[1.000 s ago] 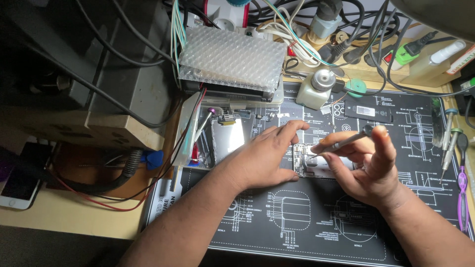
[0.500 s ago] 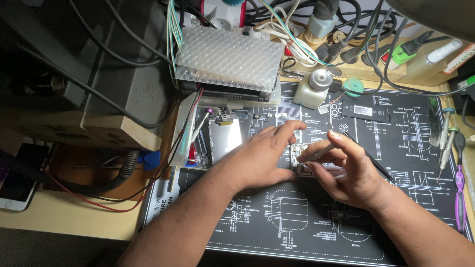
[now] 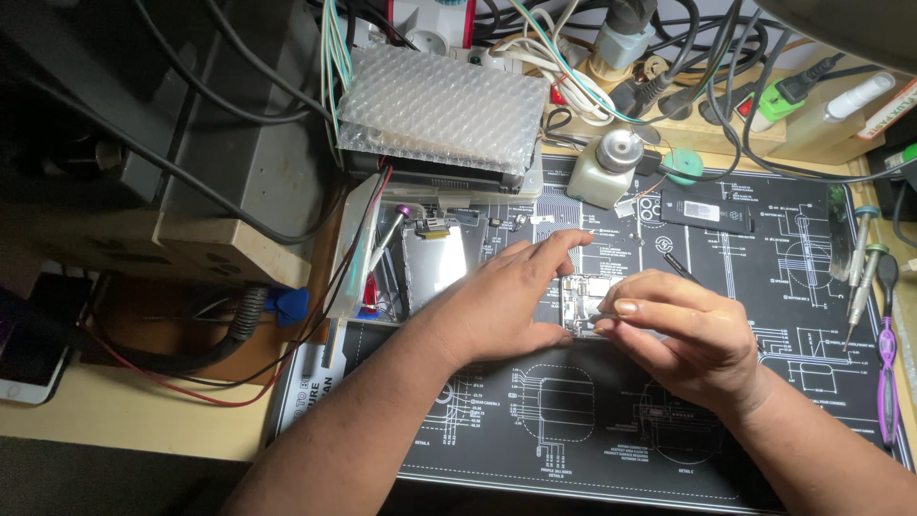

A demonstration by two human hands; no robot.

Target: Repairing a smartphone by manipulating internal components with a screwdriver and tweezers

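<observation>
An opened phone frame [image 3: 585,296] lies on a black repair mat [image 3: 592,420] printed with white diagrams. My left hand [image 3: 506,301] rests on the frame's left side, thumb under its lower edge and fingers over its top, holding it down. My right hand [image 3: 693,334] is closed around a thin dark tool [image 3: 680,268] whose tip meets the frame's lower right part; the tool's tail sticks out behind the fingers. Most of the frame is hidden by both hands.
A shiny back panel [image 3: 441,263] lies left of the hands. A small white bottle [image 3: 607,172] and a black battery [image 3: 707,210] sit behind them. Screwdrivers [image 3: 864,268] line the mat's right edge. A bubble-wrapped unit [image 3: 439,110], many cables and a phone [image 3: 33,354] surround the mat.
My right hand lowered from a raised pose down onto the phone frame and curled over it with the tool. The left hand stayed on the frame with little shift.
</observation>
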